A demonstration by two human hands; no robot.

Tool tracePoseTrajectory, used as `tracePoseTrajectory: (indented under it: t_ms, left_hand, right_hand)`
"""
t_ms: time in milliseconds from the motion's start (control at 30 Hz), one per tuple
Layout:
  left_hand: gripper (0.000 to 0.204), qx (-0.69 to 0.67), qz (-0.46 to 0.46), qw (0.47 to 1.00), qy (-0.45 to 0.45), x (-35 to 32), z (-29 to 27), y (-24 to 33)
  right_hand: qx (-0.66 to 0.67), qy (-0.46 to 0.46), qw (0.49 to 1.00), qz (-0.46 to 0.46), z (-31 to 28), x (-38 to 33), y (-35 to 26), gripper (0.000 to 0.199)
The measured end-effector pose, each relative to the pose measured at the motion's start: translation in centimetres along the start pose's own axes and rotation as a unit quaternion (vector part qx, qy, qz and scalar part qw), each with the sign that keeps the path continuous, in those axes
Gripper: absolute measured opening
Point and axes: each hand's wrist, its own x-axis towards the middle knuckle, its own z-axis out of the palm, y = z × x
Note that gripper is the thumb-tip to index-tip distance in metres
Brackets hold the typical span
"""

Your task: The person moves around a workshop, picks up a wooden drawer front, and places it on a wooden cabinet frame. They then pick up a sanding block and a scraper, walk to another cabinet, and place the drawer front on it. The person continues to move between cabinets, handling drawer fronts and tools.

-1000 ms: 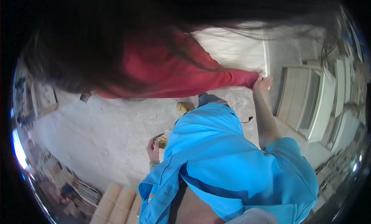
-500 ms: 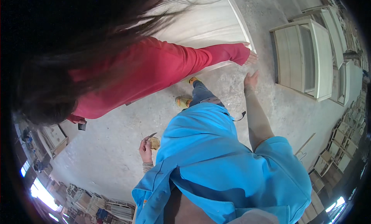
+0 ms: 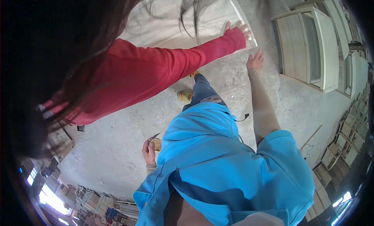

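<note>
My left hand (image 3: 148, 152) is closed low at the left. It grips a thin, dark, blade-like tool (image 3: 155, 136) and a round yellowish-brown piece (image 3: 157, 144), whose exact kind I cannot make out. My right hand (image 3: 255, 61) reaches forward with its fingers apart and nothing in it. Just beyond it lies the corner of a large pale wooden panel (image 3: 171, 21) with a raised edge. Another person's red-sleeved arm (image 3: 156, 70) crosses in front of me, its hand (image 3: 241, 30) resting by that corner. I cannot tell whether my right hand touches the panel.
Pale wooden cabinets (image 3: 307, 48) stand at the right. Stacked wooden frames (image 3: 343, 140) line the far right, and more piled pieces (image 3: 99, 202) sit at the lower left. The other person's dark hair (image 3: 78, 43) hides the upper left. Below is grey concrete floor (image 3: 117, 159).
The other person's hand has moved up and left along the panel's edge. My right hand has risen slightly forward. My left hand keeps its hold.
</note>
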Motion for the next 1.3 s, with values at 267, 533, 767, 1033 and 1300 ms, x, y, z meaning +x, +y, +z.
tracePoseTrajectory:
  t_ms: [267,533,767,1033,1300]
  left_hand:
    - [0.029,0.001,-0.001,1.000,-0.006,-0.1,0.0,1.7]
    - [0.029,-0.012,0.008,1.000,-0.008,0.5,-0.2,1.5]
    - [0.029,0.027,0.026,0.999,0.012,0.5,-0.1,1.5]
    - [0.029,0.050,0.040,0.998,-0.014,0.6,0.2,3.6]
    - [0.028,0.029,0.027,0.999,-0.005,0.6,-0.3,2.7]
  right_hand:
    - [-0.049,-0.018,0.998,-0.022,0.7,0.0,-0.8,0.062]
    - [0.029,0.039,0.998,-0.045,2.6,-0.8,1.0,0.064]
    - [0.053,-0.004,0.997,0.051,3.3,-1.9,2.4,0.067]
    - [0.046,-0.003,0.998,0.036,2.5,-2.1,2.0,0.068]
    - [0.033,-0.020,0.999,-0.001,0.8,-2.5,0.0,0.067]
